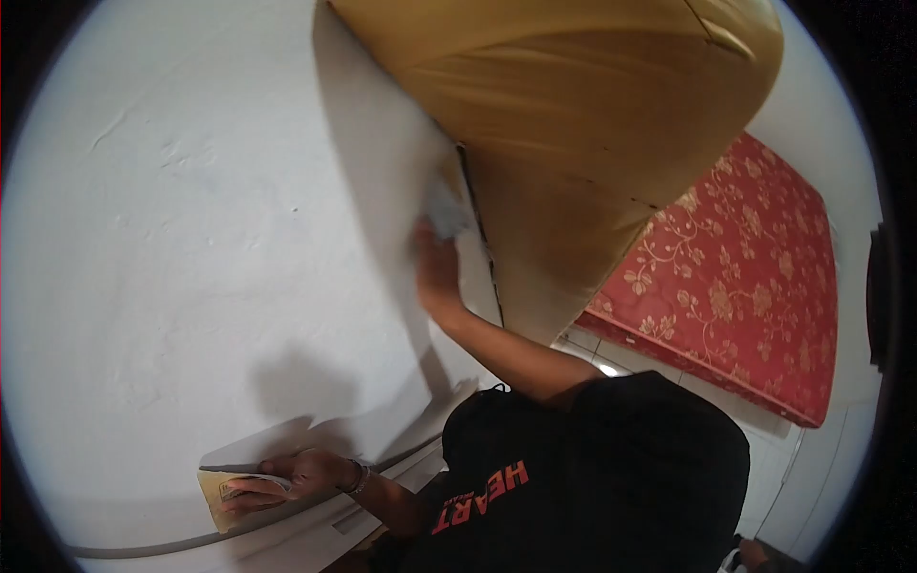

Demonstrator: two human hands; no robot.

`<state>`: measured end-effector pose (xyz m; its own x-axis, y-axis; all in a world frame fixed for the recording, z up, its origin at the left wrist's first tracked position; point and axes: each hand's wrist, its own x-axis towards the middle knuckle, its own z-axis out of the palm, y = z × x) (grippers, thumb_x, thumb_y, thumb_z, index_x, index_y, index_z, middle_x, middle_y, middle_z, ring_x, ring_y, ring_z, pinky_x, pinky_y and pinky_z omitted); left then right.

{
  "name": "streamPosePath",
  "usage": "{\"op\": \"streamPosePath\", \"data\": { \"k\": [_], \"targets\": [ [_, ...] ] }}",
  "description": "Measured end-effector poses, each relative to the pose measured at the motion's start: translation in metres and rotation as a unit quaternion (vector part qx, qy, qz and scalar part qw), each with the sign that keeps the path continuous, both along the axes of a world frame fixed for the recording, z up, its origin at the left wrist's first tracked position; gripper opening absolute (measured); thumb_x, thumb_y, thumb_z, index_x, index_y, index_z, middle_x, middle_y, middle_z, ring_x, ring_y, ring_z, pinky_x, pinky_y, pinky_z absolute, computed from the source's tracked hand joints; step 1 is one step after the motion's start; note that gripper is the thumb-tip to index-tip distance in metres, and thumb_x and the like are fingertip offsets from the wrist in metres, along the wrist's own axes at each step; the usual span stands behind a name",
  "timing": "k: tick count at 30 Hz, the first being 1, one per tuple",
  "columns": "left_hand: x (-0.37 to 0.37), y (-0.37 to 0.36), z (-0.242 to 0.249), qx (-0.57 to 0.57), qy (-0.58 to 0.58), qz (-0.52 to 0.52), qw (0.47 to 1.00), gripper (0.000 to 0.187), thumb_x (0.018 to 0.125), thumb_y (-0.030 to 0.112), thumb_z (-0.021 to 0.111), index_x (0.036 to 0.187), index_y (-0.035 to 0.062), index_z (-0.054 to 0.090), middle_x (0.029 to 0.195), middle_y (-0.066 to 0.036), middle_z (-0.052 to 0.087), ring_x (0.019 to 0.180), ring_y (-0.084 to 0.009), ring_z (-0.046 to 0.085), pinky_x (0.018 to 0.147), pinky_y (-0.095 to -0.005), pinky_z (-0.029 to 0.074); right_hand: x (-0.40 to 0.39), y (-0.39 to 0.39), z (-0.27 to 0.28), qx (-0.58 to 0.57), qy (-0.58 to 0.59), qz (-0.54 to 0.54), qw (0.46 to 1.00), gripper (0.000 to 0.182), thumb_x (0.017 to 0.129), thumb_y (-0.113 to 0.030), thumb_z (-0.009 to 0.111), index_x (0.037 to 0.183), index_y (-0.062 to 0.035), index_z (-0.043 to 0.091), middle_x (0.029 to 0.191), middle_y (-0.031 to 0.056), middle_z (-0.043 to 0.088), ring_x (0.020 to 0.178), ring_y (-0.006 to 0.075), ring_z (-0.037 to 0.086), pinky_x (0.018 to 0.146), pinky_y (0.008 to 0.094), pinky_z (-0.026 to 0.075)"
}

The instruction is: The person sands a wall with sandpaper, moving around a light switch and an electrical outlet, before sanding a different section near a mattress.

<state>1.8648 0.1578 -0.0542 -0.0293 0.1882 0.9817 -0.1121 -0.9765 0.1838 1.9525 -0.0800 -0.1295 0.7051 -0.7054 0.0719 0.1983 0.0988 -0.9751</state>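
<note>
My left hand [310, 472], with a bracelet at the wrist, is low at the left by the white wall [220, 286]. Its fingers are closed on a folded beige sheet [222, 501] that has printing on it. Higher up, my right hand [439, 265] reaches to the wall beside a gold cloth-covered piece [564, 162]. In that hand is a blurred grey-blue piece [444, 210], which lies against the wall near the gold piece's dark edge. Motion blur hides its exact shape and some of the fingers.
A red floral mattress [735, 277] lies at the right, over a pale tiled floor [812, 477]. A long white ledge [325, 535] runs along the wall's lower edge. The gold piece takes up the top middle.
</note>
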Motion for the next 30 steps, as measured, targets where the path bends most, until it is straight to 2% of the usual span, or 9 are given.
{"op": "streamPosePath", "data": {
  "k": [2,3,5,13,19,21,24,26,30],
  "targets": [
    [0.000,0.001,-0.002,-0.008,-0.001,-0.011,1.000,0.040,0.094,0.022,0.035,0.128,0.0009,0.037,0.142,-0.017,0.015,0.131,-0.0334,0.014,0.105,-0.0486,0.019,-0.019,0.009,0.078,-0.164,-0.226,-0.034,0.960,0.061,0.088,-0.023,0.046,0.133,0.0047,0.016,0.139,0.0213,0.016,0.131,0.0305,0.014,0.106,0.0390,0.010],
    [0.000,0.003,-0.002,-0.006,-0.008,0.001,1.000,0.040,0.094,0.025,0.037,0.127,0.0024,0.040,0.141,-0.017,0.019,0.131,-0.0321,0.016,0.106,-0.0467,0.019,-0.022,0.007,0.090,-0.339,-0.164,-0.039,0.925,0.065,0.086,-0.021,0.047,0.135,0.0036,0.013,0.141,0.0230,0.010,0.132,0.0348,0.008,0.105,0.0449,0.007],
    [-0.003,0.007,-0.002,-0.003,-0.019,0.019,1.000,0.040,0.093,0.027,0.038,0.126,0.0038,0.042,0.140,-0.016,0.023,0.131,-0.0308,0.018,0.106,-0.0449,0.019,-0.022,0.001,0.102,-0.413,-0.181,-0.033,0.892,0.063,0.085,-0.020,0.047,0.135,0.0030,0.018,0.142,0.0243,0.007,0.132,0.0389,0.004,0.104,0.0488,0.004],
    [-0.002,0.003,-0.005,-0.015,0.028,0.040,0.999,0.040,0.094,0.021,0.034,0.129,0.0022,0.036,0.142,-0.017,0.015,0.132,-0.0328,0.010,0.106,-0.0484,0.018,0.004,-0.012,0.158,-0.365,-0.211,-0.149,0.894,0.055,0.089,-0.030,0.040,0.131,0.0043,0.027,0.134,0.0301,0.024,0.127,0.0450,0.015,0.103,0.0516,0.009],
    [-0.001,0.000,-0.002,0.019,0.017,0.025,0.999,0.037,0.093,0.010,0.031,0.130,0.0030,0.035,0.142,-0.016,0.015,0.132,-0.0339,0.010,0.105,-0.0487,0.021,0.010,-0.022,0.034,-0.212,-0.290,-0.151,0.921,0.058,0.092,-0.041,0.032,0.129,0.0037,0.029,0.133,0.0208,0.032,0.126,0.0341,0.026,0.104,0.0397,0.017],
    [0.000,0.002,-0.005,0.007,0.017,0.027,0.999,0.037,0.093,0.009,0.031,0.130,0.0031,0.035,0.142,-0.016,0.015,0.132,-0.0341,0.010,0.105,-0.0484,0.021,-0.011,-0.035,-0.018,-0.010,-0.092,0.101,0.991,0.055,0.092,-0.040,0.033,0.128,0.0024,0.033,0.133,0.0202,0.031,0.127,0.0324,0.024,0.104,0.0378,0.017],
    [0.003,-0.002,-0.003,-0.005,0.006,0.010,1.000,0.037,0.093,0.008,0.031,0.129,0.0029,0.036,0.142,-0.016,0.015,0.132,-0.0343,0.011,0.105,-0.0475,0.022,-0.021,-0.020,0.034,0.111,-0.019,0.128,0.985,0.053,0.093,-0.036,0.033,0.130,0.0013,0.030,0.136,0.0165,0.028,0.127,0.0297,0.024,0.103,0.0357,0.018],
    [0.000,-0.002,-0.003,-0.005,0.007,-0.005,1.000,0.037,0.093,0.008,0.031,0.129,0.0026,0.036,0.142,-0.016,0.016,0.132,-0.0343,0.012,0.105,-0.0470,0.022,0.007,-0.007,0.057,-0.238,-0.209,-0.126,0.940,0.050,0.094,-0.032,0.033,0.132,0.0000,0.029,0.139,0.0176,0.024,0.130,0.0304,0.018,0.105,0.0381,0.015],
    [0.000,-0.001,-0.005,-0.024,0.013,-0.007,1.000,0.037,0.092,0.006,0.033,0.128,0.0026,0.037,0.141,-0.017,0.016,0.131,-0.0344,0.014,0.105,-0.0464,0.023,-0.013,-0.013,0.134,-0.421,-0.283,-0.047,0.861,0.046,0.090,-0.014,0.037,0.132,0.0016,0.029,0.141,0.0198,0.020,0.132,0.0346,0.012,0.105,0.0438,0.011]
  ]
}}
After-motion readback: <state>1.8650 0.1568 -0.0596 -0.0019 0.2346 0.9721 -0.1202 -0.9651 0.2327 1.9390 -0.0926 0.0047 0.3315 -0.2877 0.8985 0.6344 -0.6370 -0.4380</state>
